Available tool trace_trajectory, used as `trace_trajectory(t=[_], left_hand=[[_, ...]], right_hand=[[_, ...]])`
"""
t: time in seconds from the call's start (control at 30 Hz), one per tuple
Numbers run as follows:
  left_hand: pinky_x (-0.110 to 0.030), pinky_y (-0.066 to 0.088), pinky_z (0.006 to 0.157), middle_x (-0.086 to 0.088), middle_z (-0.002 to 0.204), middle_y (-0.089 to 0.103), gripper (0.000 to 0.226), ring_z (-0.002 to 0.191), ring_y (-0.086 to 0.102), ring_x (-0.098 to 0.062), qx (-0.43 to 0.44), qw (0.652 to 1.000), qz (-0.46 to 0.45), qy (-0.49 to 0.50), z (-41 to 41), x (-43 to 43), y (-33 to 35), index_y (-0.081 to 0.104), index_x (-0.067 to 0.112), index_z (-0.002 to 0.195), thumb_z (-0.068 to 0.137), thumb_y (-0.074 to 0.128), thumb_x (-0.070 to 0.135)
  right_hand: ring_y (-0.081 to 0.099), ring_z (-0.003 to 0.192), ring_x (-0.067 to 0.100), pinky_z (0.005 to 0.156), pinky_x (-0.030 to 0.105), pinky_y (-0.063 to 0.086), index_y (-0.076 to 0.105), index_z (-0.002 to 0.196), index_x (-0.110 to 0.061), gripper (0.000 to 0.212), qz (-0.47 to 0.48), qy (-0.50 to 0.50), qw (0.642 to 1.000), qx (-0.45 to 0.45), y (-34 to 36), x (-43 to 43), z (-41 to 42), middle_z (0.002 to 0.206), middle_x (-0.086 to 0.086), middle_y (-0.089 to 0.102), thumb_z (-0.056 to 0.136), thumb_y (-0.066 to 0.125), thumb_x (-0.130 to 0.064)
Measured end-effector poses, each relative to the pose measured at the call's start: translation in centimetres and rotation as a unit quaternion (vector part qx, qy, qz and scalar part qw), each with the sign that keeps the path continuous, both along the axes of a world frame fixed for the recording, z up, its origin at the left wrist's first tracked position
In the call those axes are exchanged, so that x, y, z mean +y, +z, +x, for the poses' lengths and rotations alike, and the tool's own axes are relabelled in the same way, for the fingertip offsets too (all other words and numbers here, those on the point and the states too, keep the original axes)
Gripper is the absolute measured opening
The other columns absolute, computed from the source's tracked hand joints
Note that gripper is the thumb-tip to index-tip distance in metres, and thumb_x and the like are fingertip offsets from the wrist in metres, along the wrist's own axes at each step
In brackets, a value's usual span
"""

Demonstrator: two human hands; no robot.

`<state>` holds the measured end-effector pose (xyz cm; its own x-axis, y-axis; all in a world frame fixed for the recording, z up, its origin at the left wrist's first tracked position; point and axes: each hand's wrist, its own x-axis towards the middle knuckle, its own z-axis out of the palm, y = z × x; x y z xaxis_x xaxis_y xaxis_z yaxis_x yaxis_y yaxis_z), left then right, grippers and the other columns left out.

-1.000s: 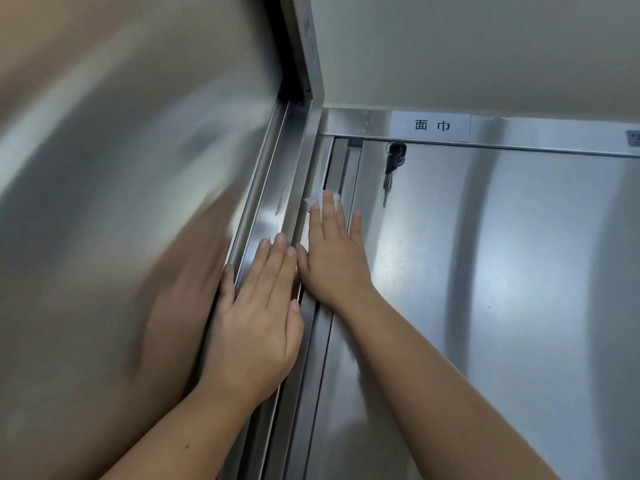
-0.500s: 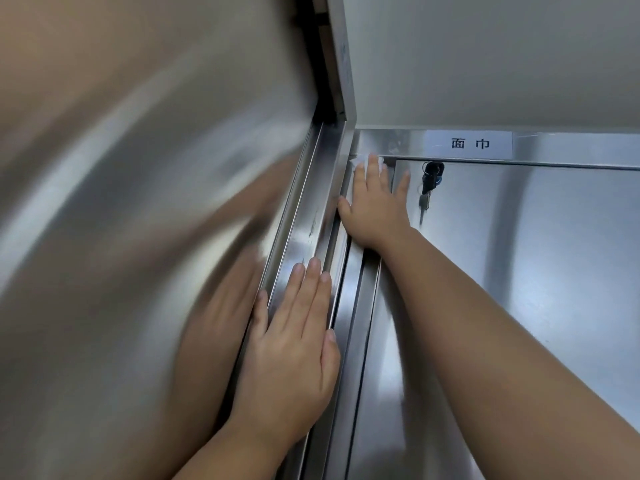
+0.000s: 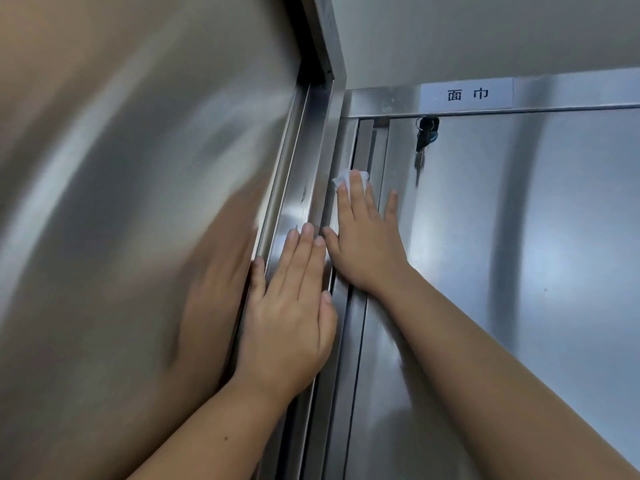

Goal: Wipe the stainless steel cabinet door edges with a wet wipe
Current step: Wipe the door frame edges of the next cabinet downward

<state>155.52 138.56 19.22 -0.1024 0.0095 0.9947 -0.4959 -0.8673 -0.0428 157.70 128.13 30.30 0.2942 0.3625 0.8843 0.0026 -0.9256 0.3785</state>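
Wet wipe (image 3: 347, 177) pressed flat against the cabinet door edge (image 3: 365, 143).
I see the right hand (image 3: 363, 244) open, its straight fingers pinning the white wipe to the vertical edge strip, below the top corner and left of the keys (image 3: 427, 131) hanging in the lock. The left hand (image 3: 291, 313) lies flat, fingers together, holding nothing, on the frame channel (image 3: 308, 168) beside the open door (image 3: 138, 168).

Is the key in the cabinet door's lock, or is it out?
In. The black-headed key sticks out of the right cabinet door near its top, and a silver key dangles below it.
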Motion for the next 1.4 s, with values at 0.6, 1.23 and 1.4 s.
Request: trace_trajectory(t=[0.6,1.23,1.4], left_hand=[[-0.051,0.018,0.112,-0.015,0.149,0.028,0.058,0.14,0.021,-0.026,0.066,0.996,0.049,0.036,-1.2,0.3,-6.5,0.03,0.002,0.141,0.087,0.033,0.022],[-0.044,0.001,0.113,-0.013,0.152,0.02,0.061,0.143,0.007,-0.023,0.225,0.968,0.107,0.0,-3.6,-1.4,-21.3,0.019,0.004,0.144,0.088,0.033,0.025],[-0.045,0.0,0.113,-0.014,0.151,0.021,0.062,0.144,0.001,-0.018,0.252,0.961,0.108,0.021,-3.5,-2.1,-24.4,0.021,0.003,0.142,0.086,0.034,0.025]], right_hand=[[-0.007,0.144,0.031,0.105,0.041,-0.023,0.001,0.149,-0.004,0.065,-0.028,0.063,0.995,0.074,-11.4,-1.0,-1.2,0.156,0.016,-0.011,0.098,0.029,-0.033],[0.023,0.138,0.038,0.103,0.059,0.021,0.032,0.143,-0.003,0.062,-0.026,0.008,0.995,0.097,-27.6,-7.8,-7.0,0.152,0.017,0.025,0.087,0.032,-0.029],[0.02,0.141,0.03,0.109,0.055,0.012,0.023,0.146,-0.008,0.061,-0.058,-0.009,0.994,0.093,-30.9,-9.7,-7.6,0.153,0.011,0.02,0.089,0.031,-0.028]])
